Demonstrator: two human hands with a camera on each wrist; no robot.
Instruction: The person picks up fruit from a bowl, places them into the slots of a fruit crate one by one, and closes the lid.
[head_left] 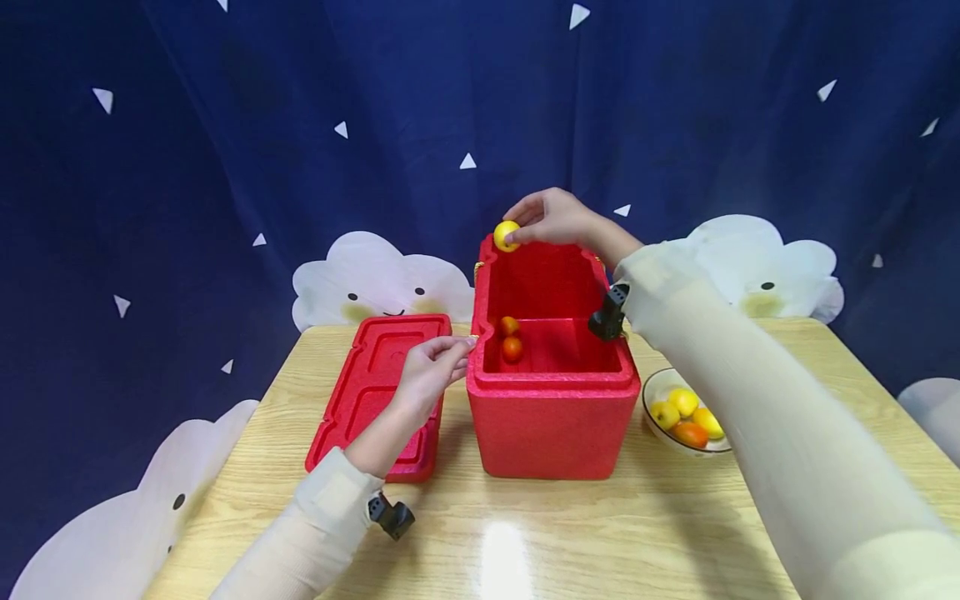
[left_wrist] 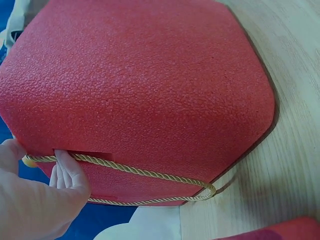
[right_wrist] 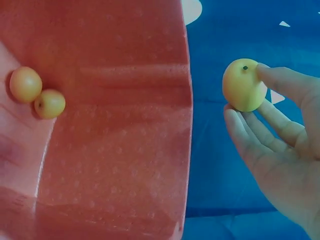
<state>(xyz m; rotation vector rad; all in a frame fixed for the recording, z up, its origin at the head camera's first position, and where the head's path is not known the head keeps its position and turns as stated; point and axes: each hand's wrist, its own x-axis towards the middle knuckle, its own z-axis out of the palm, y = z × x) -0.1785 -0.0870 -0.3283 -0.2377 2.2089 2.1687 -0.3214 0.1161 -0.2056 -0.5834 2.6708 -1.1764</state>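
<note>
A deep red foam box (head_left: 555,433) stands uncovered on the table. My left hand (head_left: 437,367) pinches its left rim; in the left wrist view, the fingertips lie at a gold rope (left_wrist: 145,172) along the box's outer wall. Above the far left corner of the box, my right hand (head_left: 555,218) holds a round yellow fruit (head_left: 507,236) between thumb and fingers. In the right wrist view, a small dark stem spot shows on this fruit (right_wrist: 244,87). Two orange-red fruits (head_left: 512,348) lie inside the box against its left wall.
A red lid (head_left: 348,392) lies flat left of the box. To the right, a white bowl (head_left: 656,387) holds several yellow and orange-red fruits, partly hidden by my right sleeve. Behind the wooden table (head_left: 600,533) hangs a dark blue curtain (head_left: 405,67).
</note>
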